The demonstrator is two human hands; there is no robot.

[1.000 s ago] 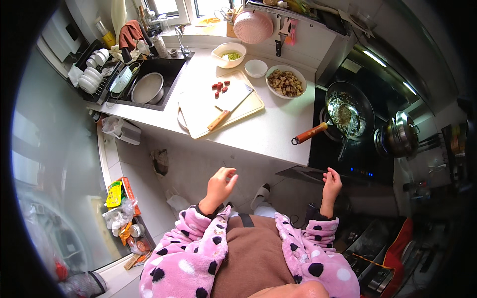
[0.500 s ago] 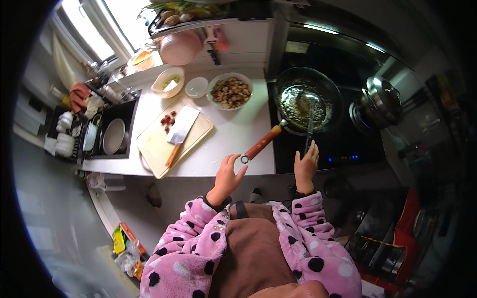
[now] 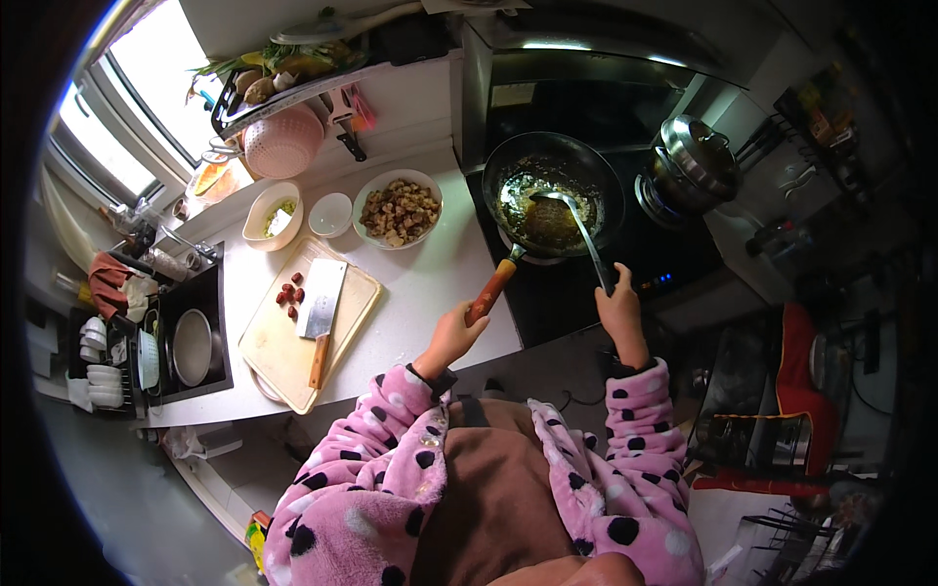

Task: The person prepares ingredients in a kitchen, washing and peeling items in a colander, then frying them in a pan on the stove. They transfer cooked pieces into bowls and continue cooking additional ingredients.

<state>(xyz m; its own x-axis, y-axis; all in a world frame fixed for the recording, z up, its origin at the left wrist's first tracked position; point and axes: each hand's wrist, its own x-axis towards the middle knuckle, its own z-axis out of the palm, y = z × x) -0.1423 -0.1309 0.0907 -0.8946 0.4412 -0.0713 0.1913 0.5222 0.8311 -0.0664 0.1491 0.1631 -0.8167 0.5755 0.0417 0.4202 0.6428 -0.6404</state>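
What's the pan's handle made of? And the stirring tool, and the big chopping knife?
The pan handle looks like varnished wood: reddish-brown and slightly glossy. The stirring tool seems shiny metal, since its shaft catches the light; its dark grip may be plastic. The chopping knife's smooth, pale grey blade is probably steel; its orange-brown handle seems wooden.

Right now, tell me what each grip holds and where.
Left grip: the pan, by the end of its wooden handle. Right grip: a utensil, by its dark handle.
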